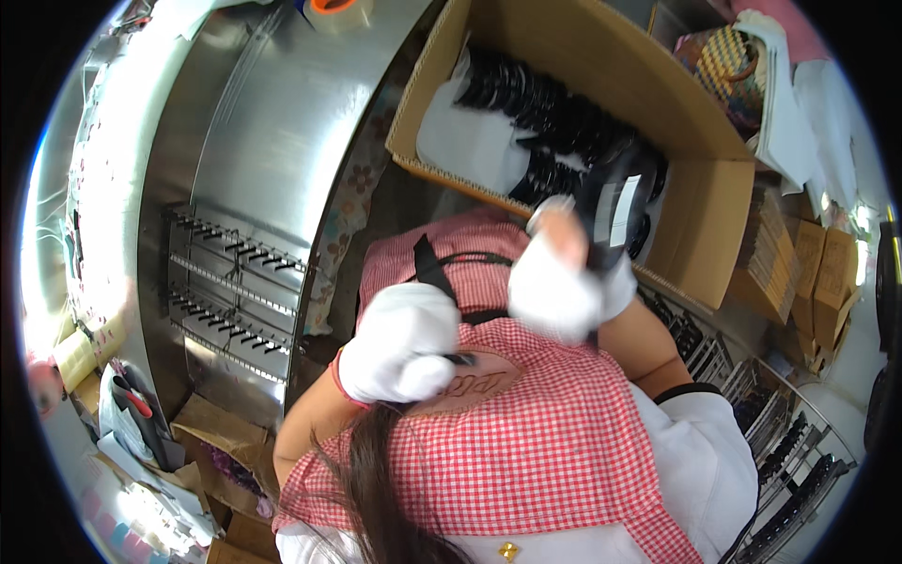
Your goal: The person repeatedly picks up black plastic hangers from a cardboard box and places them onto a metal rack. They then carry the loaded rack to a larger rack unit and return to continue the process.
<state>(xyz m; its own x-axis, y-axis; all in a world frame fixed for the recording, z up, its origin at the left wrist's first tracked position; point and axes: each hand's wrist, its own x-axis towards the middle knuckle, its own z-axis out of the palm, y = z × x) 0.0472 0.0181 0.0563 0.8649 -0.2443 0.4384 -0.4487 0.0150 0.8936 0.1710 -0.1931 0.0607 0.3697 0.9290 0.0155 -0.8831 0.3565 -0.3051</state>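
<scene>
My left hand (399,340), in a white glove, is curled closed in front of the apron. A small dark bit (460,359) shows by its fingers; I cannot make out what it is. My right hand (554,291), also white-gloved with some bare skin at the fingers, is smeared by motion at the near edge of a cardboard box (700,216). It grips a glossy black piece with a white label (615,211), also blurred. Inside the box are rows of stacked black pieces (526,99) and a white sheet (465,136).
To the left stands a metal worktable (272,122) with racks of small black pegs (235,244). A tape roll (338,11) lies at its far end. Wire racks with black pieces (785,451) are at the right, beside folded cardboard (770,254). A woven basket (723,70) sits far right.
</scene>
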